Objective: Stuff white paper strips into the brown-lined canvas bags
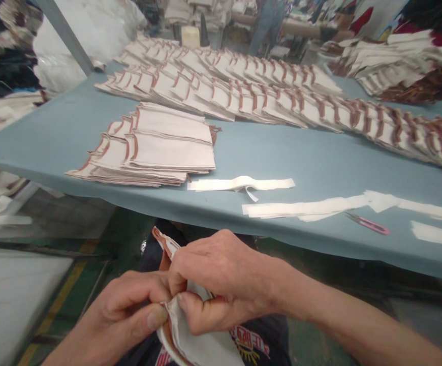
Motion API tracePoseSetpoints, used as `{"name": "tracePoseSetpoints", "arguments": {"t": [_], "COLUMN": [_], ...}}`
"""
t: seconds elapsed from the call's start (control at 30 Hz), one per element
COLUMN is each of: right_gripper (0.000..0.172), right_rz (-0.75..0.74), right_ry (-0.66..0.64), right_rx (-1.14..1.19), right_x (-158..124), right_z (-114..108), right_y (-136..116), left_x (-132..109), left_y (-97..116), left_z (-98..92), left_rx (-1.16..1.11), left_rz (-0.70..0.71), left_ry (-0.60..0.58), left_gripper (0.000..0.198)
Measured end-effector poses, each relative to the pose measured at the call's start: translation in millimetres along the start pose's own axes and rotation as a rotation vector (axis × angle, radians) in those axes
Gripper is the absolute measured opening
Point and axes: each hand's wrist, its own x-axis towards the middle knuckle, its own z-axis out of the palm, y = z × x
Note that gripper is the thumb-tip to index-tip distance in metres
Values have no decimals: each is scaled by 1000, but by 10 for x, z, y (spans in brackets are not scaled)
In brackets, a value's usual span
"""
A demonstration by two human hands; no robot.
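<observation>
Fabric (206,343) sits pinched between left hand (131,307) and right hand (226,277).

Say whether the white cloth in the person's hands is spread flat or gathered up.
Gathered up: the white cloth bends, its edge curving below the left hand and right hand, which both pinch it.

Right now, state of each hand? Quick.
Left hand: closed, pinching the edge of the white fabric piece.
Right hand: closed, pinching the same piece close by.
</observation>
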Motion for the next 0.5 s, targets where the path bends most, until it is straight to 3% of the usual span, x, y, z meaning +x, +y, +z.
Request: {"name": "tracePoseSetpoints", "arguments": {"t": [0.1,0.27,0.5], "right_gripper": [9,7,8], "right_rz": [47,111,-63], "right_ry": [-49,-29,126], "right_rx": [100,221,89], "right_x": [-1,-24,-88], "right_z": [-26,-41,127], "right_y": [8,19,-2], "left_x": [-32,-114,-118], "left_y": [-5,-58,-14], "left_z": [-42,-83,-29], "left_rx": [81,203,138], "left_rz": [-13,-87,-46], "left_ry": [-21,12,18], "left_gripper": [59,33,29]}}
